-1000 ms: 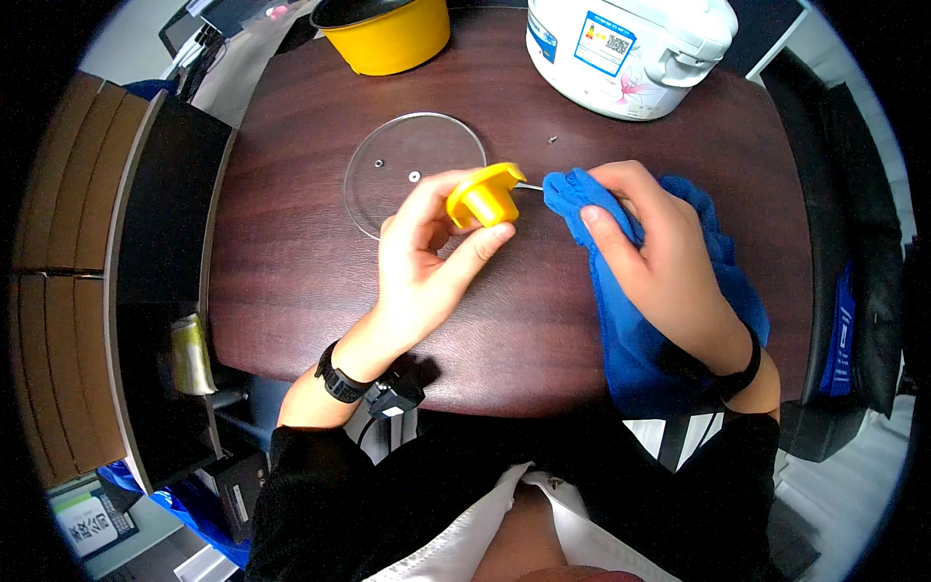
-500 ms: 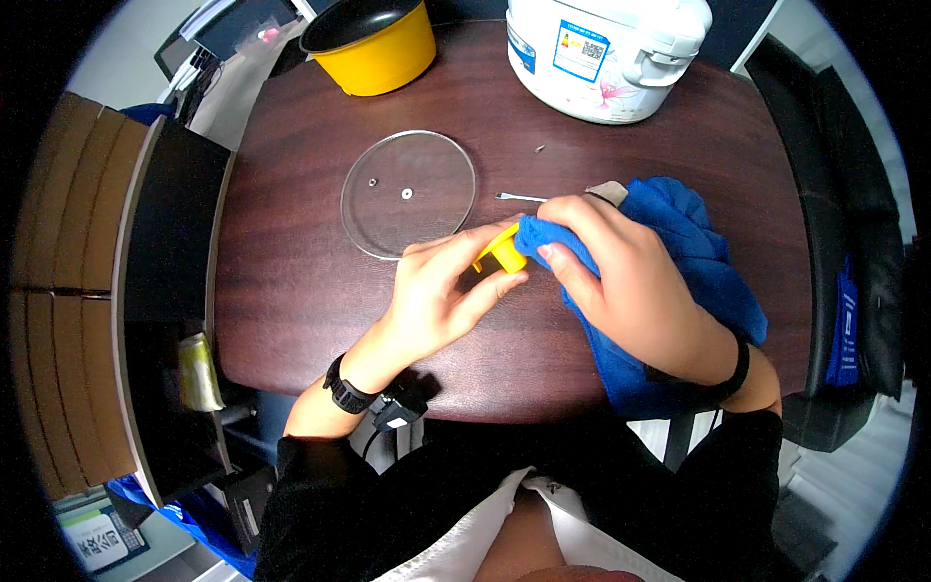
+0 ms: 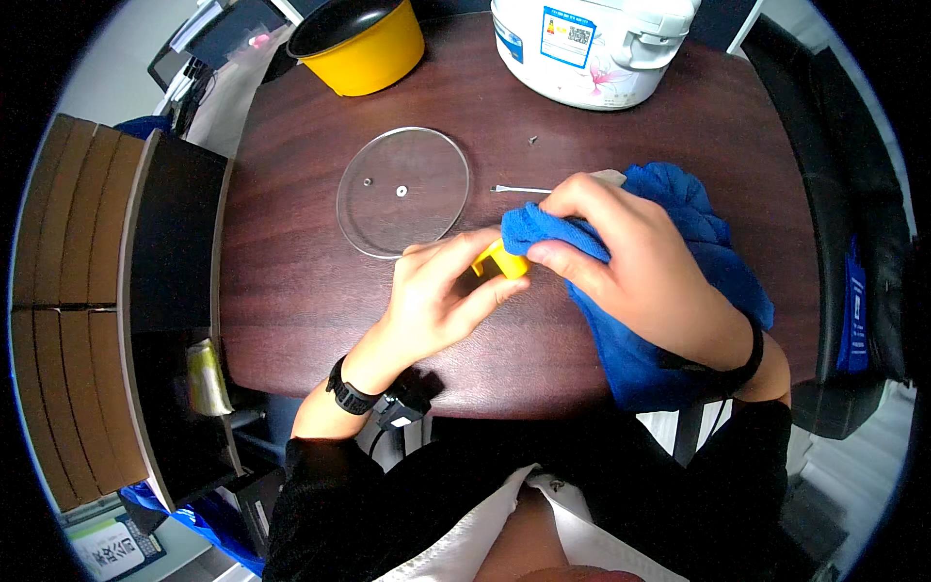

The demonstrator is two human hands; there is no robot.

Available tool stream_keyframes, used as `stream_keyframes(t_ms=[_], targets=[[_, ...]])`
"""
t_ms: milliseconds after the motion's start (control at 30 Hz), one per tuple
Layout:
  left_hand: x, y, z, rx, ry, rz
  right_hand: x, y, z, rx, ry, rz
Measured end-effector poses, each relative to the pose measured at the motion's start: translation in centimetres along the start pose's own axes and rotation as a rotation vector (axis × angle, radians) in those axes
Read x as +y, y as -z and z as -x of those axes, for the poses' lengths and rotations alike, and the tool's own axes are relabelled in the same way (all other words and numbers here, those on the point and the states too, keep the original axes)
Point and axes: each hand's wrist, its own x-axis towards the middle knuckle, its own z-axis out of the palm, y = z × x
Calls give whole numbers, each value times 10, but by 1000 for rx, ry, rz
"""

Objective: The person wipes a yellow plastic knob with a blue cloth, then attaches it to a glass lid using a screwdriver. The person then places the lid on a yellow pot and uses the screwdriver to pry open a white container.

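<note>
A small curved yellow plastic handle (image 3: pixel 510 263) is pinched between the thumb and fingers of my left hand (image 3: pixel 427 296), above the table. My right hand (image 3: pixel 645 257) grips a bunched end of a blue cloth (image 3: pixel 635 354) and presses it against the handle's upper side, hiding part of it. The rest of the cloth trails over the table under my right forearm. Beyond my left hand lies a round glass lid (image 3: pixel 427 160) with a metal rim and a small hole fitting at its centre. A screwdriver (image 3: pixel 522 189) pokes out past my right fingers, its grip mostly hidden.
Toward the far edge of the brown table (image 3: pixel 301 320) stand a yellow pot (image 3: pixel 373 63) with a black inside and a white rice cooker (image 3: pixel 582 82). A tiny screw (image 3: pixel 532 141) lies between them and me. Shelving (image 3: pixel 175 242) borders the left; a black chair (image 3: pixel 863 184) borders the right.
The cloth end in my right hand has slid left and now covers more of the yellow handle's top. My left hand keeps its pinch. The whole view has shifted slightly.
</note>
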Motion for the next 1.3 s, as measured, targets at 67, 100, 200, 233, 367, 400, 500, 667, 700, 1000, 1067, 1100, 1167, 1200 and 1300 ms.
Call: stream_keyframes(t_ms=[67,100,200,233,367,400,500,667,700,1000,1067,1100,1167,1200,1300], targets=[[-2,1,3,-14,-68,9,2,-2,2,-38,-50,16],[-4,-1,4,3,-85,23,1,1,1,-59,-68,18],[-7,-6,6,11,-118,86,3,8,1,-75,-79,149],[-7,-8,9,107,-89,165,5,10,1,-72,-75,213],[-5,-6,17,310,150,590,25,11,1,-53,-130,131],[-5,-4,14,285,202,637,21,12,-2,-26,-133,104],[-7,-6,4,214,288,754,22,14,-5,93,-126,44],[-9,-11,6,137,412,793,16,14,-5,103,-113,-141],[-10,-12,5,122,438,814,17,10,-5,117,-115,-170],[-9,-25,2,98,603,989,23,-14,0,183,-92,-263],[-9,-25,1,95,597,1003,29,-21,2,206,-16,-185],[-10,-25,2,95,595,1009,32,-24,1,217,24,-147],[-14,-21,4,28,568,932,37,-21,-2,211,-27,-144],[-14,-19,6,-3,553,894,39,-18,-3,206,-51,-141],[-3,-14,8,-172,485,909,45,-4,-9,169,-241,-127]])
